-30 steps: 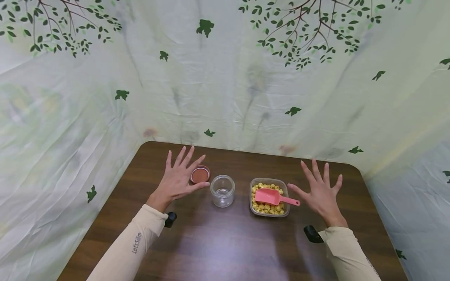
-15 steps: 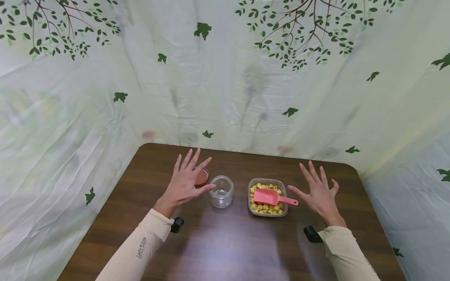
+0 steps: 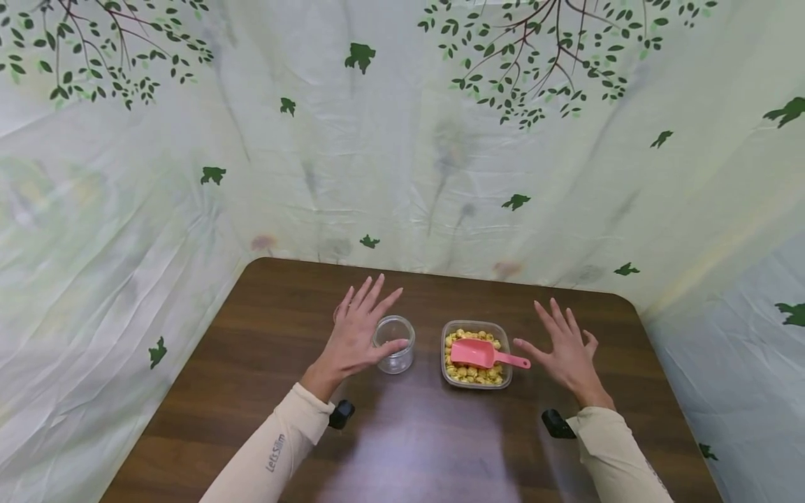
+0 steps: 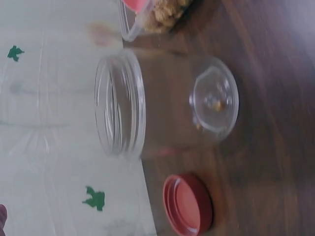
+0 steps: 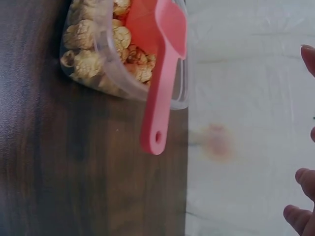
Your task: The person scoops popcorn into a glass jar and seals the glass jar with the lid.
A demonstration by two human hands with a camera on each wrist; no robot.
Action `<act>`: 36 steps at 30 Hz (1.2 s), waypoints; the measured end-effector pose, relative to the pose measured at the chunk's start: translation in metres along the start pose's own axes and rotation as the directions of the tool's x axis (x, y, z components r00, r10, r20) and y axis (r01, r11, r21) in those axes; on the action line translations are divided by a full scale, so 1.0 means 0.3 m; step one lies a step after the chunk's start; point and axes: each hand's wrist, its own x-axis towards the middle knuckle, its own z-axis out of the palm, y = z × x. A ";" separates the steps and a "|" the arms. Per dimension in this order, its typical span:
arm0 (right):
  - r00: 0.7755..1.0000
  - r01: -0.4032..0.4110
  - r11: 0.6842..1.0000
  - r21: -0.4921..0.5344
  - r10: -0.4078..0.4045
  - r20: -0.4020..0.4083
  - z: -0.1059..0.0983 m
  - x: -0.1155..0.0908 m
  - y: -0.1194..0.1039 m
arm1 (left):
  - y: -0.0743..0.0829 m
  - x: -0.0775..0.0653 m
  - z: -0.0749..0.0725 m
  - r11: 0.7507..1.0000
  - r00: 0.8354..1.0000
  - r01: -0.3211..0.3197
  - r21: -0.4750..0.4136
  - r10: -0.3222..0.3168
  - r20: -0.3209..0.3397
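My left hand (image 3: 360, 337) is spread over the left side of a clear, open jar (image 3: 399, 360), its thumb overlapping the jar in the head view. Seen from the left wrist, the jar (image 4: 167, 103) has a threaded neck and a few small crumbs at its bottom. A reddish-brown screw lid (image 4: 188, 204) lies beside it, almost wholly hidden behind the left hand in the head view. My right hand (image 3: 569, 353) hovers with fingers spread, right of a pink scoop (image 3: 478, 353). The scoop lies on popcorn (image 3: 473, 375) in a clear plastic container (image 3: 444, 367), handle pointing right over the rim.
Everything stands on a dark brown wooden table (image 3: 415, 447) with rounded far corners. A pale fabric backdrop (image 3: 402, 161) printed with leaves and branches rises behind the table and along both sides.
My left hand has moved right, from near the lid to the jar, covering the lid in the head view. The right hand has stayed near the scoop handle, its fingers bent slightly more.
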 end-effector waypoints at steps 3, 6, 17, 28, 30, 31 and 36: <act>1.000 -0.008 1.000 0.008 0.008 0.003 0.010 -0.002 0.012 | 0.020 0.006 0.023 0.999 1.000 -0.018 -0.031 0.017 -0.009; 1.000 -0.013 1.000 0.017 0.013 0.003 0.021 -0.002 0.025 | 0.039 0.011 0.046 0.997 0.999 -0.037 -0.065 0.036 -0.015; 1.000 -0.018 0.999 0.038 0.017 0.010 0.054 -0.011 0.051 | 0.090 0.019 0.119 0.979 0.999 -0.048 -0.196 0.048 -0.008; 0.995 -0.067 0.986 0.150 0.056 0.080 0.088 -0.019 0.064 | 0.123 0.007 0.203 0.921 0.998 -0.043 -0.388 0.053 0.015; 0.993 -0.084 0.981 0.173 0.067 0.099 0.091 -0.021 0.068 | 0.131 0.004 0.219 0.909 0.999 -0.024 -0.416 0.040 0.029; 0.992 -0.085 0.979 0.183 0.067 0.103 0.093 -0.022 0.071 | 0.135 0.002 0.228 0.902 0.999 -0.013 -0.431 0.033 0.039; 0.993 -0.078 0.972 0.221 0.056 0.106 0.106 -0.033 0.088 | 0.151 -0.007 0.275 0.873 0.996 0.046 -0.485 -0.002 0.091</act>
